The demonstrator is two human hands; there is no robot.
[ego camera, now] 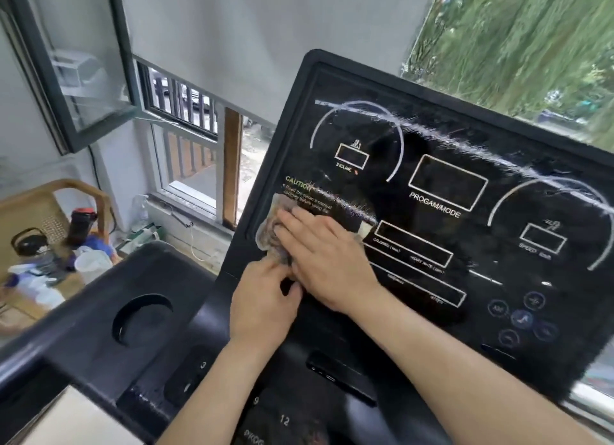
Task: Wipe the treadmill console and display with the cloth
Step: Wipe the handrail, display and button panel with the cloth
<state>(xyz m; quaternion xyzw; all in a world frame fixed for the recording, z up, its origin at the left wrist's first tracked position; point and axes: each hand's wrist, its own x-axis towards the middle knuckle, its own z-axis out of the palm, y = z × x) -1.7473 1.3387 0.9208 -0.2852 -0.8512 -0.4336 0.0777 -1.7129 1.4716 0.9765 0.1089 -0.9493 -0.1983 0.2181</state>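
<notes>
Right hand (324, 255) lies flat, fingers stretched out and close together, pressing a crumpled, mottled grey-brown cloth (274, 227) against the glossy black display panel (447, 185) of the treadmill. Only the cloth's far edge shows beyond the fingertips; the rest is hidden under the palm. Just below and to the near side of it, the left hand (264, 300) is curled, its thumb and fingertips pinching the cloth's lower corner, so both hands have hold of the same rag. They touch at the knuckles.

From the head view, the only one given, the cloth sits at the panel's lower left, over the yellow CAUTION text (299, 182). Above and to the right of the hands, pale streaks run in a long diagonal band across the panel, past the INCLINE box (351, 155) and the PROGAM/MODE window (448, 182) toward the SPEED box (542, 242). These may be smears or reflected light; blur makes it hard to tell.

As a judgement, the wiping looks to be in progress with much left. The whole right half of the panel and the round touch buttons (521, 318) lie well away from the cloth. Nearer the person than the hands, the matte black console tray (99, 305) with its round cup holder (143, 318) and the numbered key strip (265, 408) also await a pass.
</notes>
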